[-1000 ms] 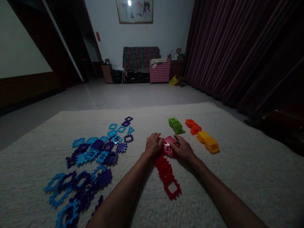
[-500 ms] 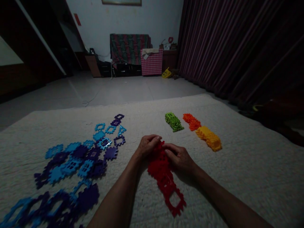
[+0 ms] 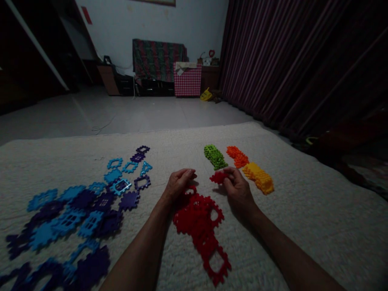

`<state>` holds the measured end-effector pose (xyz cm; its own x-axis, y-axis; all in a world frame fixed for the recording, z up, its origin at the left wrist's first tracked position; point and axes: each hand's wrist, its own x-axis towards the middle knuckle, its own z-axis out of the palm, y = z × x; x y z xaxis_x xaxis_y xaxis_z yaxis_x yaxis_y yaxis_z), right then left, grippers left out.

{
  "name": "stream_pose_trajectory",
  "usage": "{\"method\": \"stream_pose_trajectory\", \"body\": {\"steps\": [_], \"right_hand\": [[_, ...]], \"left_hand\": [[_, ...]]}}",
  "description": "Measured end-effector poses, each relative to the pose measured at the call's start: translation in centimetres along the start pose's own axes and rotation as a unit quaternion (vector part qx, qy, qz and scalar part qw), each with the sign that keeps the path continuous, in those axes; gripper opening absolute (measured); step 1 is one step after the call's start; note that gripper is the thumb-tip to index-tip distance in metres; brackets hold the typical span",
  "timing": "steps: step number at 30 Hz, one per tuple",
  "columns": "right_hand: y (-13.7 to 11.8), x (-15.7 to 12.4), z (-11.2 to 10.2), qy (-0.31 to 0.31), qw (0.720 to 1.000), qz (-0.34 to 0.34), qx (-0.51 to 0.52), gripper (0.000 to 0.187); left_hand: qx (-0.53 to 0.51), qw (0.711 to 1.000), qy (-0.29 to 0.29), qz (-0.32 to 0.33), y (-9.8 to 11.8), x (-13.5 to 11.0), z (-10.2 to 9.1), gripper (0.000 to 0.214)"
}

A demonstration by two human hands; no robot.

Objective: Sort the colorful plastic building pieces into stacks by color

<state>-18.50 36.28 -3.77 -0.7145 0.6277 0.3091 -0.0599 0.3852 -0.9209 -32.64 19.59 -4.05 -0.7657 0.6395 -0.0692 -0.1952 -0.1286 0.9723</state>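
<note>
Between thumb and fingers, my right hand [image 3: 239,188] pinches a small red toothed building piece [image 3: 217,177], raised a little above the mat. My left hand [image 3: 179,185] is closed at the far left edge of the red pile. Bits of red show at its fingertips, so it grips a red piece mostly hidden beneath it. Flat red interlocking pieces [image 3: 198,220] overlap between my forearms, some solid and some with openings. A red frame piece [image 3: 216,262] with a large opening lies at the near end.
Blue and purple toothed pieces [image 3: 104,201] lie scattered on the pale mat [image 3: 169,149] at left. Overlapping rows of green pieces [image 3: 215,157], orange pieces [image 3: 237,156] and yellow pieces [image 3: 258,178] lie beyond my right hand. A dark curtain [image 3: 273,60] hangs at right.
My hands have moved apart. The right hand has lifted a red piece away to the right, and the red pile is more spread out. The view has shifted slightly right.
</note>
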Motion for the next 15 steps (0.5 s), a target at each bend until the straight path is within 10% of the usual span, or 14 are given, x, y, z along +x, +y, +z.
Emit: {"method": "stream_pose_trajectory", "body": {"steps": [6, 15], "right_hand": [[2.0, 1.4, -2.4, -0.069, 0.975, -0.114, -0.179, 0.027], [-1.6, 0.4, -3.8, -0.192, 0.911, -0.056, -0.360, 0.057]], "left_hand": [[-0.004, 1.000, 0.008, -0.014, -0.3, 0.1, 0.1, 0.057], [-0.018, 1.000, 0.018, -0.017, -0.5, 0.0, 0.1, 0.053]]}}
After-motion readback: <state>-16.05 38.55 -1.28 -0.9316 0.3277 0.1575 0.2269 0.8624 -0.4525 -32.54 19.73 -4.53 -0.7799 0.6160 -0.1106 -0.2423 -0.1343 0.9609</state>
